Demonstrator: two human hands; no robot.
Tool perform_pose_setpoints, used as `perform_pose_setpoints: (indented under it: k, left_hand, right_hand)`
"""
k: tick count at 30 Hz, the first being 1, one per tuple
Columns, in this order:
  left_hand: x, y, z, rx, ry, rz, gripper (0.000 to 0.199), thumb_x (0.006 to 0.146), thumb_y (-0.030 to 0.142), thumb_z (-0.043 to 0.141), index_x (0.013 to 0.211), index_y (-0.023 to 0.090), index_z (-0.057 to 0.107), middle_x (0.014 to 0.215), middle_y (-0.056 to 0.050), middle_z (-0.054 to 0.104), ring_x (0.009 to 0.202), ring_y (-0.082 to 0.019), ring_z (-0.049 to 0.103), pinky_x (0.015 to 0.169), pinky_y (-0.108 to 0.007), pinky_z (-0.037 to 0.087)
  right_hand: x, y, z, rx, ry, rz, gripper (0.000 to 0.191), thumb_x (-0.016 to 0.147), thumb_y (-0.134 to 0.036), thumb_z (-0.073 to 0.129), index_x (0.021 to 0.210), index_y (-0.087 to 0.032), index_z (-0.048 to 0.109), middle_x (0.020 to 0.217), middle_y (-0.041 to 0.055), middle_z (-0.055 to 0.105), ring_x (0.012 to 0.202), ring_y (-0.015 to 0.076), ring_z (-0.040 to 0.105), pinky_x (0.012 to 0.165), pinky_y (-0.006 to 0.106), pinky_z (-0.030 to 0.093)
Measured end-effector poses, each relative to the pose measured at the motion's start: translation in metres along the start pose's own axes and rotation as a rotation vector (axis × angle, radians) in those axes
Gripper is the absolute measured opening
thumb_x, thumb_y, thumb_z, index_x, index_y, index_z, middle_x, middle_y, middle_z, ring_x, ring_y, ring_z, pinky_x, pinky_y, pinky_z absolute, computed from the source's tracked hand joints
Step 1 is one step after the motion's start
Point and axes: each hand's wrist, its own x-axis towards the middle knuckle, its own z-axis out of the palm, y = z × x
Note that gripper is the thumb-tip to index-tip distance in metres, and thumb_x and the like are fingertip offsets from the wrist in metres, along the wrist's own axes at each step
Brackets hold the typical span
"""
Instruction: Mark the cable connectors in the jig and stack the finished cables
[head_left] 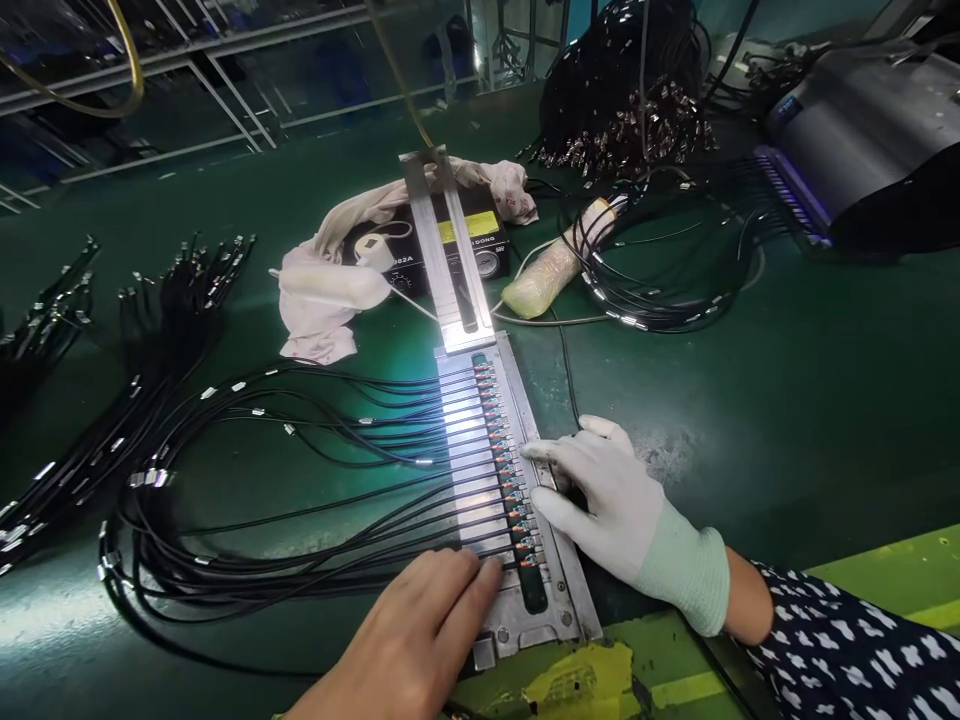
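A flat metal fixture (559,585) lies on the bench with a row of black cables (405,490) laid across it. Their stripped ends, with small coloured wires (517,510), line up over a long slot. My left hand (420,630), bare, is at the lower left of the fixture, fingers together and closed on the lowest black cable; the fingertips partly hide it. My right hand (611,505), in a white glove, rests at the fixture's right edge. Its index finger and thumb are apart, touching the metal bar near the wire ends, with nothing visible held.
A slotted metal plate (424,230) leans over a black box (480,225) behind the fixture. Near it are a cloth (322,340) and a wrapped handle (551,275). Cable bundles lie left (172,310) and at the back (622,90); a grey machine (862,140) stands right.
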Motion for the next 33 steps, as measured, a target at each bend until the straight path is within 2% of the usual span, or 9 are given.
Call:
perform_pose_setpoints:
  k: [6, 10, 13, 16, 21, 25, 28, 30, 33]
  left_hand:
    - [-0.012, -0.004, 0.014, 0.004, 0.073, -0.026, 0.042, 0.103, 0.017, 0.025, 0.138, 0.014, 0.047, 0.117, -0.015, 0.057, 0.108, -0.024, 0.053, 0.095, -0.037, 0.045]
    - [-0.022, -0.007, 0.022, 0.176, 0.104, -0.045, 0.043, 0.103, 0.026, 0.031, 0.143, 0.021, 0.044, 0.112, -0.013, 0.056, 0.098, -0.024, 0.053, 0.085, -0.035, 0.045]
    - [-0.025, -0.007, 0.023, 0.203, 0.060, 0.022, 0.048, 0.102, 0.021, 0.026, 0.149, 0.013, 0.032, 0.115, -0.014, 0.055, 0.096, -0.022, 0.052, 0.084, -0.032, 0.044]
    - [-0.019, -0.006, 0.021, 0.214, 0.037, 0.068, 0.049, 0.099, 0.014, 0.026, 0.148, 0.009, 0.032, 0.114, -0.015, 0.054, 0.095, -0.022, 0.052, 0.082, -0.032, 0.044]
    - [0.009, 0.000, 0.017, 0.327, -0.110, 0.080, 0.052, 0.095, 0.009, 0.035, 0.146, 0.018, 0.035, 0.090, -0.007, 0.055, 0.071, -0.020, 0.051, 0.060, -0.033, 0.042]
    - [0.018, 0.002, 0.010, 0.410, -0.099, 0.109, 0.043, 0.094, 0.012, 0.040, 0.137, 0.014, 0.045, 0.087, -0.007, 0.055, 0.072, -0.022, 0.050, 0.061, -0.036, 0.042]
    - [-0.002, 0.001, 0.003, 0.391, 0.040, 0.079, 0.039, 0.094, 0.007, 0.038, 0.132, 0.010, 0.047, 0.088, -0.008, 0.056, 0.073, -0.021, 0.048, 0.063, -0.036, 0.040]
    - [-0.024, 0.002, -0.003, 0.268, 0.127, 0.030, 0.034, 0.094, 0.007, 0.039, 0.126, 0.011, 0.051, 0.091, -0.008, 0.058, 0.075, -0.020, 0.049, 0.066, -0.034, 0.040]
    - [-0.056, 0.004, -0.009, 0.036, 0.087, -0.070, 0.026, 0.096, 0.013, 0.042, 0.118, 0.017, 0.056, 0.102, -0.009, 0.058, 0.090, -0.021, 0.052, 0.078, -0.032, 0.044]
  right_hand:
    - [0.001, 0.000, 0.000, 0.020, 0.019, -0.011, 0.024, 0.094, -0.022, 0.052, 0.118, -0.021, 0.057, 0.089, -0.0007, 0.066, 0.084, 0.0175, 0.059, 0.111, 0.047, 0.022]
    - [0.003, 0.001, 0.001, 0.040, 0.029, -0.007, 0.024, 0.092, -0.022, 0.054, 0.116, -0.020, 0.059, 0.081, -0.0016, 0.063, 0.080, 0.0174, 0.058, 0.109, 0.048, 0.025]
    - [0.004, 0.001, 0.001, 0.055, 0.018, 0.020, 0.022, 0.092, -0.021, 0.056, 0.113, -0.022, 0.061, 0.076, -0.0037, 0.061, 0.076, 0.0158, 0.058, 0.108, 0.046, 0.025]
    - [0.005, 0.003, 0.002, 0.047, 0.027, 0.045, 0.019, 0.092, -0.021, 0.057, 0.109, -0.024, 0.063, 0.071, -0.0056, 0.060, 0.076, 0.0160, 0.059, 0.105, 0.045, 0.027]
    - [0.003, 0.003, 0.004, -0.020, 0.055, 0.039, 0.019, 0.092, -0.023, 0.055, 0.109, -0.025, 0.064, 0.073, -0.0028, 0.063, 0.087, 0.0211, 0.060, 0.101, 0.045, 0.033]
    - [0.000, 0.001, 0.004, -0.050, 0.045, 0.043, 0.021, 0.093, -0.024, 0.053, 0.111, -0.025, 0.064, 0.077, -0.0012, 0.065, 0.091, 0.0229, 0.060, 0.101, 0.046, 0.035]
    - [-0.001, 0.000, 0.003, -0.055, 0.036, 0.039, 0.022, 0.094, -0.025, 0.052, 0.113, -0.024, 0.063, 0.082, 0.0000, 0.067, 0.093, 0.0237, 0.060, 0.101, 0.048, 0.035]
    - [-0.001, 0.000, 0.002, -0.054, 0.027, 0.038, 0.021, 0.094, -0.025, 0.052, 0.112, -0.024, 0.063, 0.082, 0.0002, 0.067, 0.093, 0.0237, 0.060, 0.102, 0.048, 0.035]
    - [0.000, 0.001, 0.003, -0.050, 0.020, 0.044, 0.021, 0.093, -0.025, 0.054, 0.111, -0.024, 0.064, 0.078, -0.0006, 0.065, 0.089, 0.0227, 0.060, 0.104, 0.048, 0.034]
